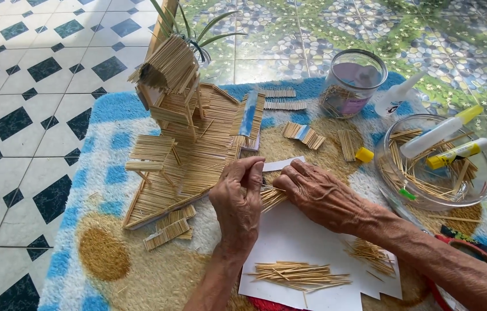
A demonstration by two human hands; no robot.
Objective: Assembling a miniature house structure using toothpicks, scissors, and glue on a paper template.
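A person's two bare hands meet over a sheet of white paper [301, 236] spread on a shaggy blue, white and tan rug [105, 253] that covers a tiled floor [19, 86]. The left hand [238, 198] is curled narrow, its fingertips pinching down on a small row of toothpicks [271, 197] that lies at the paper's upper edge. The right hand [318, 193] lies palm down, fingers closed together, pressing the other end of the same row; whether it grips any stick cannot be told.

Just left of the hands stands a model house [171, 86] built from toothpicks, with a thatched roof, raised above a wide triangular toothpick base [197, 161] on which a small toothpick bench [151, 152] also sits. Loose glued panels of sticks [168, 227] lie near the base's lower corner, and more panels [303, 134] lie beyond the hands.

On the paper, near the person's wrists, lie two loose heaps of toothpicks [298, 273], well apart from the row being held. To the right a clear glass bowl [485, 184] holds toothpicks and two glue bottles with yellow caps [442, 131]. Behind it a clear plastic jar [352, 83] lies tilted on the rug, with a white bottle [396, 98] beside it. A small yellow cap [364, 154] rests on the rug near the bowl.
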